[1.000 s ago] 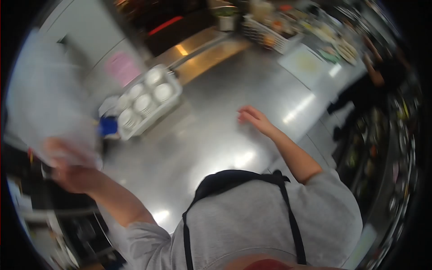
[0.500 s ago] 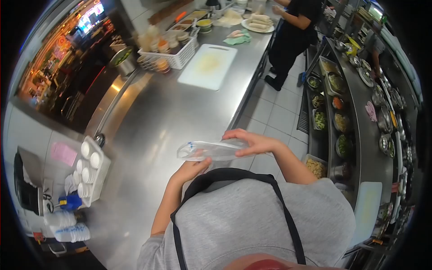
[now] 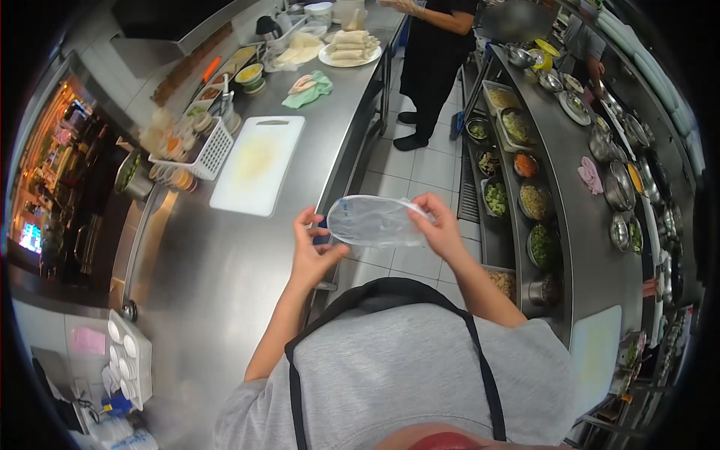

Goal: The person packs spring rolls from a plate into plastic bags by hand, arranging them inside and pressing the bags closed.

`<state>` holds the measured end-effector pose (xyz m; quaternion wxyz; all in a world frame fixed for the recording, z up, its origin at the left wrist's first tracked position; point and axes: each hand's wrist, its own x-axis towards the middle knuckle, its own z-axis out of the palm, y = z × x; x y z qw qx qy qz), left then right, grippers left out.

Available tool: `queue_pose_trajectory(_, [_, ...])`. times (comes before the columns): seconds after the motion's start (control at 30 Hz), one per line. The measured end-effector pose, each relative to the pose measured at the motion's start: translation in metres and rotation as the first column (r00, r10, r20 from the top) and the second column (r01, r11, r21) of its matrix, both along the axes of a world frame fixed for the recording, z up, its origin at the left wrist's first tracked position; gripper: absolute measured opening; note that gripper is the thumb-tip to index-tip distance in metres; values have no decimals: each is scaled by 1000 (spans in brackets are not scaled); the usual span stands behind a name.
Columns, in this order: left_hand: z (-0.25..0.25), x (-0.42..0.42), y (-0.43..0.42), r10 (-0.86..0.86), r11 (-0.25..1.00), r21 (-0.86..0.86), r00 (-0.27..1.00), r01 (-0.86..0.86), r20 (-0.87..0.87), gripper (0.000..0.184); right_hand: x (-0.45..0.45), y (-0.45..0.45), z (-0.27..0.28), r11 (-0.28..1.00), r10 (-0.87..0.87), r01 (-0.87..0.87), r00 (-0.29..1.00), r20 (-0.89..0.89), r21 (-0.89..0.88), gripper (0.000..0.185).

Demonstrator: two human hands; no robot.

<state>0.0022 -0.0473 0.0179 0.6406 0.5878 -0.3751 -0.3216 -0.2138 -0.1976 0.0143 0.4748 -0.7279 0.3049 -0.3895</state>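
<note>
A clear plastic piece (image 3: 379,221) with a pale oval rim and blue marks at its left end is held up in front of my chest. Whether it is a bag or a container I cannot tell. My right hand (image 3: 439,223) pinches its right end between thumb and fingers. At the opposite end is my left hand (image 3: 311,247), its fingers apart and curved beside the rim; no firm grip shows there. Both hands are raised by the edge of the steel counter (image 3: 217,277), with the tiled floor behind the plastic.
A white cutting board (image 3: 259,165) lies on the counter beside a white basket (image 3: 214,154) of bottles. Farther off are a green cloth (image 3: 309,90) and a plate of pale rolls (image 3: 349,49). A co-worker (image 3: 435,67) stands in the aisle. Food pans (image 3: 534,202) line the right shelf.
My left hand has shifted from under the plastic to its left end, and its fingers have spread. The plastic now shows a wider oval. My view has turned, moving the counter items leftward.
</note>
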Motion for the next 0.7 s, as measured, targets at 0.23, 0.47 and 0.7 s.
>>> queue_pose_trajectory(0.23, [-80, 42, -107, -369, 892, 420, 810, 169, 457, 50, 11, -31, 33, 634, 377, -509, 861, 343, 581, 15])
queue_pose_trajectory(0.47, [-14, 74, -190, -51, 971, 91, 567, 219, -822, 13, 28, -134, 6, 940, 329, -291, 911, -248, 178, 28])
queue_pose_trajectory(0.7, [40, 57, -266, -599, 800, -98, 780, 591, -180, 43, 27, -262, -20, 897, -313, 256, 943, 109, 362, 24])
